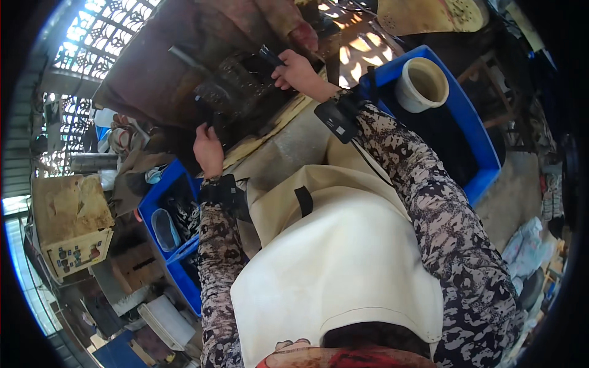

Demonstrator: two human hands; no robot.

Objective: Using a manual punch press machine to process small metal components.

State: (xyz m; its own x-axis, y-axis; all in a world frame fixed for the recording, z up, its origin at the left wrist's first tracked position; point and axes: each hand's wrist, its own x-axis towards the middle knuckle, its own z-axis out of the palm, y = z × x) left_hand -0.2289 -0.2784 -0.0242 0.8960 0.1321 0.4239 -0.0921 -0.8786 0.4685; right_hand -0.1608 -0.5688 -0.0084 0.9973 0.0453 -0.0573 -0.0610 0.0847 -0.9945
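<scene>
My right hand [299,75] is closed around a small dark object [270,56] with a glossy black end, over the dark work surface. Lower and to the left, my left hand [208,151] is closed on another dark piece [216,124], which blends into the shadow behind it. Between and beyond the hands, a dull metal bar [183,56] slants across the dark, speckled work surface [132,89]. A worn yellowish edge [270,130] runs along the surface's near side. What exactly each hand holds is too dark to name.
To the right stands a blue crate [489,161] holding a dirty white bucket [423,86]. Blue bins [161,202] with dark pieces sit at the left. A stained box [72,214] stands farther left. A cream apron [343,245] covers my front.
</scene>
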